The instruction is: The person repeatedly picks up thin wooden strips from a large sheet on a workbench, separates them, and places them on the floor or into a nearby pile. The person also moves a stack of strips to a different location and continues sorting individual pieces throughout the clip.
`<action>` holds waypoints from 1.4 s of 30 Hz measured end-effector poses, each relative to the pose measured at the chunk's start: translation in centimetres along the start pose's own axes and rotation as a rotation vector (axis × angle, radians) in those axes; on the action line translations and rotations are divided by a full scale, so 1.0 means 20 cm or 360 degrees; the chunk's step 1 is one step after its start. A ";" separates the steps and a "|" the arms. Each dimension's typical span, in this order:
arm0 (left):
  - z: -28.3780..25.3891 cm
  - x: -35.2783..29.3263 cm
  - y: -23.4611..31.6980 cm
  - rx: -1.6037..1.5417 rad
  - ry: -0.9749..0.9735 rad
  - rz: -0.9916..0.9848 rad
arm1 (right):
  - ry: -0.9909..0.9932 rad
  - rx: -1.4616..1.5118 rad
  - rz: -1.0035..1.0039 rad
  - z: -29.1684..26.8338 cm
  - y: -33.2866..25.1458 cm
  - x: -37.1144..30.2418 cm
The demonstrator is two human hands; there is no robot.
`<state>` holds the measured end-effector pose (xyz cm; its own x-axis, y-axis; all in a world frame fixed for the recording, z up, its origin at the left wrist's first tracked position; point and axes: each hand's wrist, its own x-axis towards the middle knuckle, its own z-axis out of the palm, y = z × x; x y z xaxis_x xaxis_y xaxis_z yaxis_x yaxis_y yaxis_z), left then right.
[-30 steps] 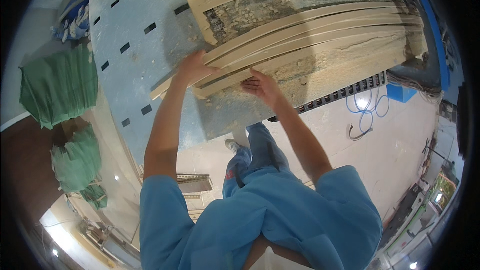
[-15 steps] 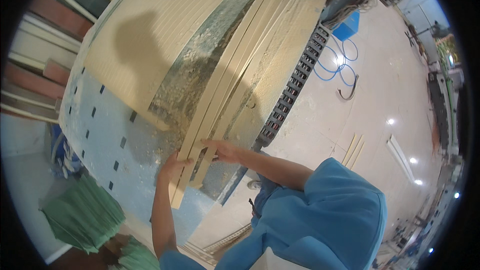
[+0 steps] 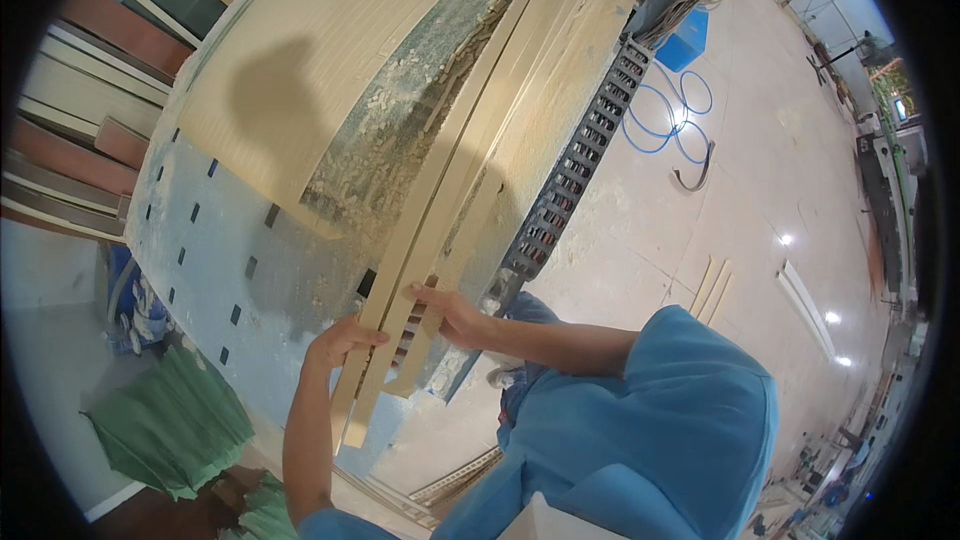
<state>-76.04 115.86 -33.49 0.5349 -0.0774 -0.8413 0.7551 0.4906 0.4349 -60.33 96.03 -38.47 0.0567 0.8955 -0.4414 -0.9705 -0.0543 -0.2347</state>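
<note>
Two long, narrow beige strips [image 3: 432, 195] lie side by side on a dusty bed, running from the far edge toward me. A thin dark gap shows between them. My left hand [image 3: 338, 340] is closed round their near ends, thumb across the top; its other fingers are partly hidden below. My right hand [image 3: 455, 318] is closed at the right edge of the strips, its thumb on top and some fingertips showing in the gap beside them. A further beige strip [image 3: 408, 372] lies to the right, its near end below my right hand.
A large grooved beige sheet [image 3: 370, 10] covers the bed's far left, beside heaped shavings [image 3: 365, 180]. A black cable chain [image 3: 575, 175] runs along the right edge. Blue hose [image 3: 655, 145] and loose strips [image 3: 712, 285] lie on the floor; green sacks [image 3: 170, 420] stand lower left.
The strips' near ends have come closer to me, and a gap has opened between the two. My left hand has shifted slightly down and left; my right hand has moved slightly right.
</note>
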 end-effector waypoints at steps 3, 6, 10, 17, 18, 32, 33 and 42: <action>0.07 -0.13 -0.17 -0.0531 -0.0233 -0.0075 | -0.0128 -0.0150 0.0008 0.01 0.11 -0.14; 0.08 -0.29 -0.39 -0.0641 -0.0488 -0.0160 | -0.0310 -0.0274 -0.0029 0.01 0.30 -0.25; 0.02 -0.40 -0.71 -0.0224 -0.0103 -0.0021 | -0.0193 -0.0361 -0.0054 0.03 0.61 -0.36; -0.10 -0.78 -1.28 -0.0030 0.0036 -0.0048 | -0.0203 -0.0387 0.0030 0.13 1.20 -0.56; -0.11 -0.89 -1.35 0.0016 0.0058 -0.0008 | -0.0246 -0.0426 0.0092 0.15 1.30 -0.58; -0.03 -1.47 -2.02 -0.0435 -0.0186 -0.0431 | 0.0120 0.0282 -0.1065 -0.19 0.63 -0.25; -0.06 -1.45 -2.07 -0.0376 -0.0138 -0.0454 | -0.0035 0.0615 -0.0966 -0.16 0.62 -0.21; 0.06 -1.33 -1.90 0.1103 0.1451 0.0634 | -0.0538 0.0699 -0.0726 0.09 0.70 -0.08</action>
<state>-118.58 98.27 -27.36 0.5234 0.7497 -0.4050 0.7904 -0.2496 0.5594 -74.38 94.65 -39.50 0.4725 0.8783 -0.0732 -0.8761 0.4771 0.0696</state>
